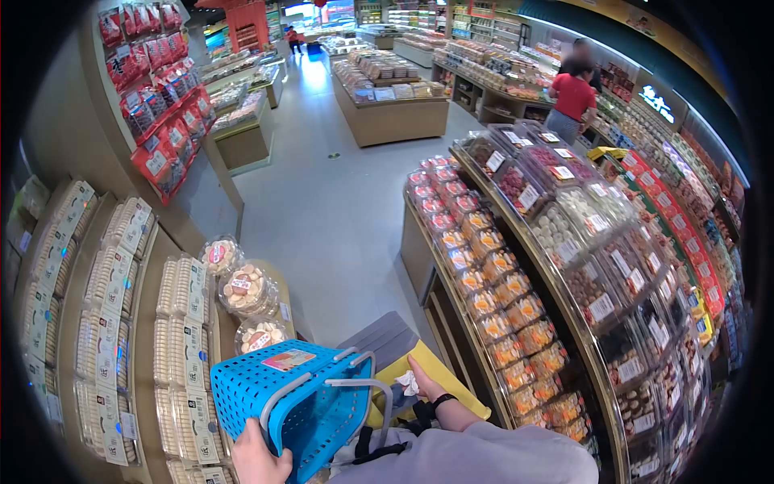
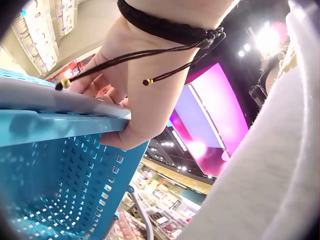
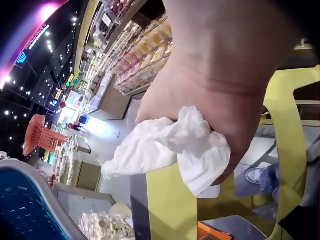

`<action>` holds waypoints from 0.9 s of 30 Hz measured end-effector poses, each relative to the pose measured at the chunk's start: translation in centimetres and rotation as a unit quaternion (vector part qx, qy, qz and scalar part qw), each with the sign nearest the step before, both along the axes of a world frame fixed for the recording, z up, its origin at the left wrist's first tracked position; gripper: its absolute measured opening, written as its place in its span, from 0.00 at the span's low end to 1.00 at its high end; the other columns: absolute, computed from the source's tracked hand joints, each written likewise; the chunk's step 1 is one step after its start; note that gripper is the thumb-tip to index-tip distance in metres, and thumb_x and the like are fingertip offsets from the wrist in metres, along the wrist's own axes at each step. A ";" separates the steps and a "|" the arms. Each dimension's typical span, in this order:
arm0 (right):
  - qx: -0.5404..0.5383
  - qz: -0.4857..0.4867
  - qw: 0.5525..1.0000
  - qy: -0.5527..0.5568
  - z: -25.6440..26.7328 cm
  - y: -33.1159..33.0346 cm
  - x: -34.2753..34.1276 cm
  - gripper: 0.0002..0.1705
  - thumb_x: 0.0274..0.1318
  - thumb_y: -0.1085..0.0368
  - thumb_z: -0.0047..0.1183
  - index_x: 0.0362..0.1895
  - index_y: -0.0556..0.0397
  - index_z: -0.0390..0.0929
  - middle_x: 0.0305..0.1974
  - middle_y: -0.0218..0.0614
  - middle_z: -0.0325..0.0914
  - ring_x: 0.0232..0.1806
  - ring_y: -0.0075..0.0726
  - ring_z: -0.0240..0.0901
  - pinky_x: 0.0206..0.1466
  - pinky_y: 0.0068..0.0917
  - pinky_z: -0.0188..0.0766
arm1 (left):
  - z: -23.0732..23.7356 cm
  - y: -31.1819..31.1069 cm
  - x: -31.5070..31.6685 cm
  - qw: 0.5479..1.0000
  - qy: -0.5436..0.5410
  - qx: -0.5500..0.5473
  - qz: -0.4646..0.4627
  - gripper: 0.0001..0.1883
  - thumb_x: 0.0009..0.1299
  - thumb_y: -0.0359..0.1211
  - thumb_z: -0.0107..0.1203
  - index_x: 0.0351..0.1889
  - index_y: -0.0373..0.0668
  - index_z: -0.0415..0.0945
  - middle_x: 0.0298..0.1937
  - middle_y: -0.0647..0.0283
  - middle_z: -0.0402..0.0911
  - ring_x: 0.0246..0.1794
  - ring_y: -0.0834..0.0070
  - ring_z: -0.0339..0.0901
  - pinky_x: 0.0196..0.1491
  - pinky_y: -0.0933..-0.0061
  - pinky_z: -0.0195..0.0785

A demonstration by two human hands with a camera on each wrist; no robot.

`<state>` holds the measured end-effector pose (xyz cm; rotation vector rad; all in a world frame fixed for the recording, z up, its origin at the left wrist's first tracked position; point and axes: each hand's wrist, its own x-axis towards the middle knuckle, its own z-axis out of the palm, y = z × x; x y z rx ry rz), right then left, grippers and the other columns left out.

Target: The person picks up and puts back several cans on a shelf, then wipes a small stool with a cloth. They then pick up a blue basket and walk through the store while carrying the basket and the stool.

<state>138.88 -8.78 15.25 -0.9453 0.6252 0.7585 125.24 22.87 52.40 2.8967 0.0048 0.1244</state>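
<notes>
My left hand grips the rim of a blue shopping basket at its near side. In the left wrist view the thumb lies inside the basket wall and the fingers pass over the rim and a grey handle. The basket is tilted, its mouth turned to the right. My right hand holds a crumpled white tissue. That hand is over a yellow cart frame with a grey panel, just right of the basket.
Packaged biscuits line the left shelf, with round cookie tubs beside the basket. To the right stands a display of orange-labelled boxes. A grey aisle floor runs ahead, past an island counter. A person in red stands at the far right.
</notes>
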 end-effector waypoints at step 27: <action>0.013 -0.139 0.984 0.113 -3.8 1.2 48.3 0.37 0.49 0.30 0.40 0.26 0.56 0.73 0.15 0.37 0.68 0.13 0.41 0.65 0.17 0.33 0.65 | -1.0 7.2 43.2 0.963 0.025 -0.130 0.233 0.31 0.43 0.31 0.57 0.46 0.33 0.57 0.28 0.42 0.72 0.28 0.43 0.72 0.30 0.53 0.66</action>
